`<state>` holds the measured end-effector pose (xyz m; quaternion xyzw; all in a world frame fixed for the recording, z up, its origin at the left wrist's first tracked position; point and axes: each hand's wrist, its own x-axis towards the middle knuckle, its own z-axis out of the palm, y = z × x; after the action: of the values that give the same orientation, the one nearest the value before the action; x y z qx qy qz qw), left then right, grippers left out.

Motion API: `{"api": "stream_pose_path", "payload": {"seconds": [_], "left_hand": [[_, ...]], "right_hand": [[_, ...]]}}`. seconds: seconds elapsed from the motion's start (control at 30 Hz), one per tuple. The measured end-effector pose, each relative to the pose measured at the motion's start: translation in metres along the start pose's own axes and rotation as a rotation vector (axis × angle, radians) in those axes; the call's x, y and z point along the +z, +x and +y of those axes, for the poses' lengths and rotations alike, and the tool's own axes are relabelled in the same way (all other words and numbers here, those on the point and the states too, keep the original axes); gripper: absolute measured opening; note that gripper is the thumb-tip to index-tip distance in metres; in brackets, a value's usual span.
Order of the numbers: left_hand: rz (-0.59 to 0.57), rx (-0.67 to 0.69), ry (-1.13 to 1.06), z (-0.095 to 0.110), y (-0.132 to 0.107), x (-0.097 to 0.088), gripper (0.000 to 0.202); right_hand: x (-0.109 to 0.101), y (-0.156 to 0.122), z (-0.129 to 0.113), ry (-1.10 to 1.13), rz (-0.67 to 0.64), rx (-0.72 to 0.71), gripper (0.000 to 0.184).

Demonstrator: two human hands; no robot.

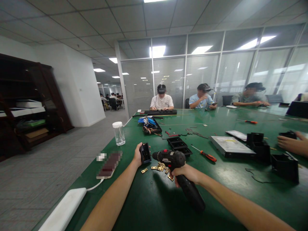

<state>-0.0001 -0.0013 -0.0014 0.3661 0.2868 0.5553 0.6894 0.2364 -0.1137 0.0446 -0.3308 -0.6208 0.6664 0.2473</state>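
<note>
My left hand [138, 155] grips a small black plastic housing [145, 153], tilted so that its hollow side faces me. In my right hand [185, 173] is a black cordless drill [172, 158] with red marks, my fingers wrapped round its handle. Its front end points left, close beside the housing; whether the two touch, I cannot tell. Beneath the drill lies a loose heap of small brass-coloured plates [161, 166] with holes. Just behind the drill sit black open trays [178, 145].
An orange-handled screwdriver [210, 156] lies right of the trays. Further right are a silver drive-like box [229, 146] and black plastic parts [285, 166]. A clear jar [119, 134], a phone [110, 165] and a white power strip [64, 208] line the left edge. Several people sit around the table.
</note>
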Motion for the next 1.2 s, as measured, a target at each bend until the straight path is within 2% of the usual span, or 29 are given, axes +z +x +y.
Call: {"api": "stream_pose_path", "payload": {"seconds": [0.43,0.8,1.03,1.2], "left_hand": [[0.031,-0.017,-0.004,0.0012,-0.0024,0.0045,0.049],[-0.009,0.004,0.009,-0.0018,0.0014,-0.0017,0.049],[0.045,-0.004,-0.004,0.0002,-0.0026,0.0036,0.048],[0.038,-0.024,-0.008,0.0028,-0.0055,0.0074,0.048]], "right_hand": [[-0.0008,0.0011,0.0021,-0.007,-0.002,0.014,0.016],[-0.0004,0.0009,0.0015,0.013,-0.001,0.013,0.016],[0.0010,0.0003,-0.0005,0.012,0.023,0.030,0.017],[0.0022,0.0001,-0.0019,0.005,0.012,0.017,0.015]]}}
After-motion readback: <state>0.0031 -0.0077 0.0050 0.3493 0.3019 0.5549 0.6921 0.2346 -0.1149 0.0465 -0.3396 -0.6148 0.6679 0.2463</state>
